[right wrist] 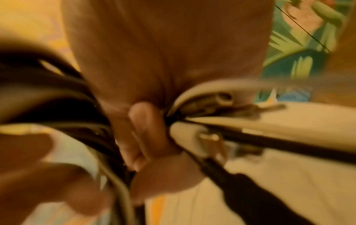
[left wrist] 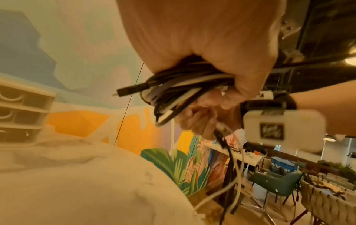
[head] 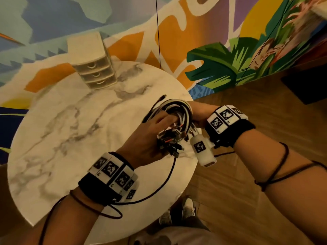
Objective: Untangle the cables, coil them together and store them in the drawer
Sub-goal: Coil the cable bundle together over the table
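A round white marble-patterned table (head: 58, 138) stands before a painted mural wall (head: 203, 41). At the table's far edge sits a small cream three-drawer unit (head: 93, 68); all three drawers appear closed. It is well apart from the hands.

Both forearms reach in over the near right part of the table and meet above its right edge. Each wrist carries a black band with white marker tiles, and thin dark cords run along both forearms.

The left hand (head: 150, 137) comes in from below, back of the hand upward, fingers curled into the cable bundle (head: 177, 110). In the left wrist view the fingers (left wrist: 240, 73) close around a coil of black, white and grey loops, and a black plug end (left wrist: 131, 91) sticks out of the coil to the left.

The right hand (head: 198, 114) comes in from the right, mostly hidden behind the coil. In the right wrist view, which is blurred, its fingers (right wrist: 142, 132) curl tight around the gathered cable strands, with dark loops on one side and loose ends on the other.

The bundle is held clear of the tabletop between the two hands. Below the hands, several connector ends (head: 171, 140) hang in a cluster, and one black cable (head: 166, 177) trails down toward the left wrist.
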